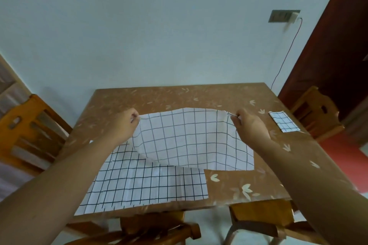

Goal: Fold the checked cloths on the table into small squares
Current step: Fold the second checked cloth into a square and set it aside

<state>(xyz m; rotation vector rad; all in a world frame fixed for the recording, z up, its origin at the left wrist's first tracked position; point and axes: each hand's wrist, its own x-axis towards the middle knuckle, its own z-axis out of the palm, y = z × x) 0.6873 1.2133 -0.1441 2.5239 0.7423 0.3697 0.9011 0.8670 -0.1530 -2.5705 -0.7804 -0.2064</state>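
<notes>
A white checked cloth [191, 141] hangs lifted over the brown table [229, 95], its lower edge trailing on the tabletop. My left hand [124, 124] pinches its upper left corner. My right hand [250, 125] pinches its upper right corner. Under and in front of it a second checked cloth [147, 185] lies flat, reaching the table's near edge. A small folded checked square [283, 121] rests near the table's right edge.
Wooden chairs stand at the left [29, 131], at the right [316, 113] and at the near side [159, 228] of the table. A pale wall is behind, with a switch plate [282, 16] and a thin cable [286, 55] hanging down. A dark red door [338, 45] is on the right.
</notes>
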